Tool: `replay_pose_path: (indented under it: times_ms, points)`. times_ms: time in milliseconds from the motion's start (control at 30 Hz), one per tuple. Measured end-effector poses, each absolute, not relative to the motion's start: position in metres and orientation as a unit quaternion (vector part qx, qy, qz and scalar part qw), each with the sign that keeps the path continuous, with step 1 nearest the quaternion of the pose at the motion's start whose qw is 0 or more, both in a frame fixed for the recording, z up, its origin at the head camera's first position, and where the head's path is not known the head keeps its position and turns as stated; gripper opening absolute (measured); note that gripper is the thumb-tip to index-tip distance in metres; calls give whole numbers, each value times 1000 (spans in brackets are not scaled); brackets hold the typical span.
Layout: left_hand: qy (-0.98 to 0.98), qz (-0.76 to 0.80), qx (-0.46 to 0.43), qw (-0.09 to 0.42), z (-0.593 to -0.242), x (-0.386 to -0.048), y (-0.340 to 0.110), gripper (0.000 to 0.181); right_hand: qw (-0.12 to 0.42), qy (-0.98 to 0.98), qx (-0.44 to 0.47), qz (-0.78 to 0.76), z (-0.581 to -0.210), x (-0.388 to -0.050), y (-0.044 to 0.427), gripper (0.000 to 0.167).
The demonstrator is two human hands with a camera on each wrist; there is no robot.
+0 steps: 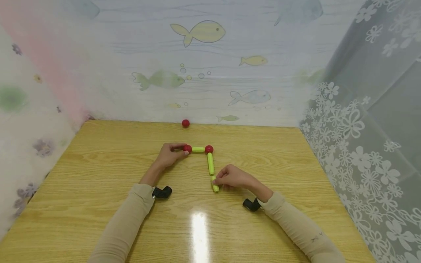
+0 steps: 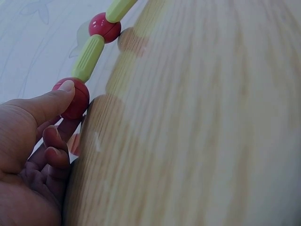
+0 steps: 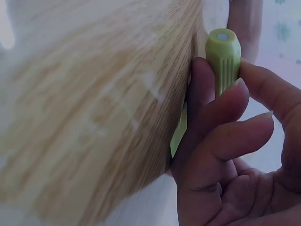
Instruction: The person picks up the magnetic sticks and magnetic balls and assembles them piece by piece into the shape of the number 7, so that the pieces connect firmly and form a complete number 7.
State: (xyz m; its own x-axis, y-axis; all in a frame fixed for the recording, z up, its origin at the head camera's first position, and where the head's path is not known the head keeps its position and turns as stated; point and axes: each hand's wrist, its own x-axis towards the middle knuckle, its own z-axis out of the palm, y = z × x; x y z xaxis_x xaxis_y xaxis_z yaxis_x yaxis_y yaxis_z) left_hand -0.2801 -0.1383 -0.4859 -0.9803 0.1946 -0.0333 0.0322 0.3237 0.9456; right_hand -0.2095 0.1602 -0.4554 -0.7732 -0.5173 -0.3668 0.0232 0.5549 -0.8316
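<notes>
My left hand (image 1: 169,155) pinches a red ball (image 2: 77,99) between thumb and fingers. A short yellow-green rod (image 1: 198,149) joins that ball to a second red ball (image 1: 209,149). From the second ball another yellow-green rod (image 1: 211,164) extends toward the near side of the table. My right hand (image 1: 234,176) pinches a separate yellow-green rod (image 3: 224,59) with ribbed sides and a grey disc in its end. In the head view this rod lies almost in line with the extended one, close to its near end; whether they touch, I cannot tell.
A loose red ball (image 1: 185,123) sits at the far edge of the wooden table (image 1: 98,160), by a fish-patterned backdrop (image 1: 204,73). A floral curtain (image 1: 355,128) borders the right side. Black wrist cameras hang beside both sleeves.
</notes>
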Motion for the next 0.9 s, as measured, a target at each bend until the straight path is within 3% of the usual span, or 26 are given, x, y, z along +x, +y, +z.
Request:
replay_pose_path:
  times_ms: [900]
  points:
    - [815, 572, 64, 74, -486, -288, -141, 47, 291, 828, -145, -457, -459, -216, 155, 23]
